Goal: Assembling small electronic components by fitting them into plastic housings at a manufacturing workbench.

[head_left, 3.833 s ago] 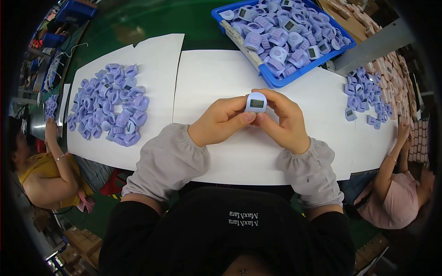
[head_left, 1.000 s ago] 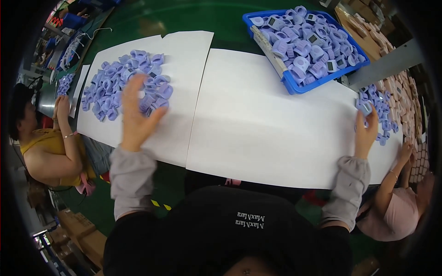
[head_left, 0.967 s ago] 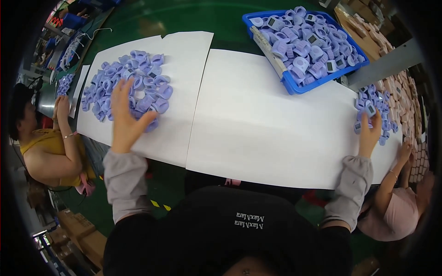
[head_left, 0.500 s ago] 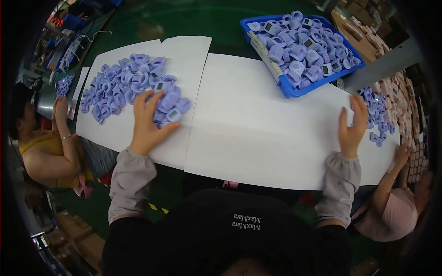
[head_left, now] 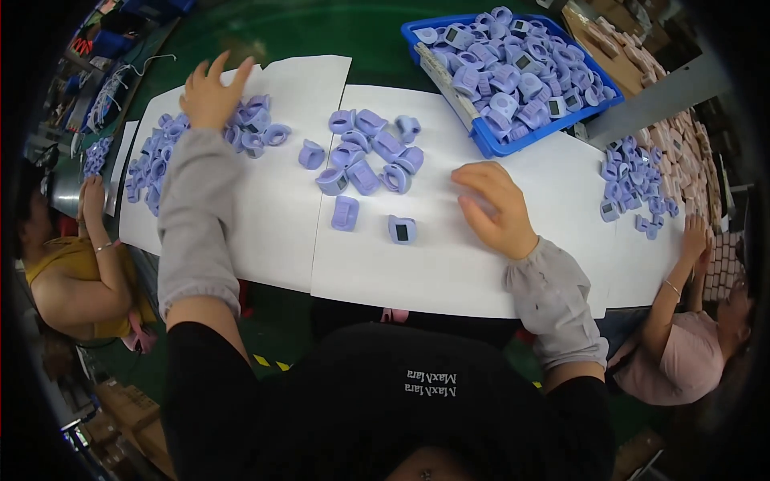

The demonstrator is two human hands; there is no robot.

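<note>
Lavender ring-shaped devices (head_left: 362,178) lie in four lots about white sheets (head_left: 449,276) that cover most of the worktop; the largest lot fills the blue bin (head_left: 521,147) at the far right, heaped to its rim, and looks by far the fullest; next comes the left heap (head_left: 136,188), spread over the left-hand sheet and partly hidden behind an arm; then the right heap (head_left: 630,178), smaller and looser, near the right end; then the middle group (head_left: 388,146), about a dozen pieces scattered just right of the seam, several touching, a few apart.

Judged from this spread, the handling seems partway through; the middle group looks drawn out for attention, with none of it in hand, and the left heap, with plenty of pieces, looks like stock not yet dealt with; whether the bin and the right heap are finished work or waiting work, I cannot tell.

The left hand (head_left: 210,96) hovers over the far side of the left heap, fingers spread and nothing seen in them; the right hand (head_left: 496,210) is over bare sheet beside the middle group, thumb and fingers parted, holding nothing visible; nearest the person sits one single device (head_left: 411,228), its small dark screen (head_left: 402,232) showing.
</note>
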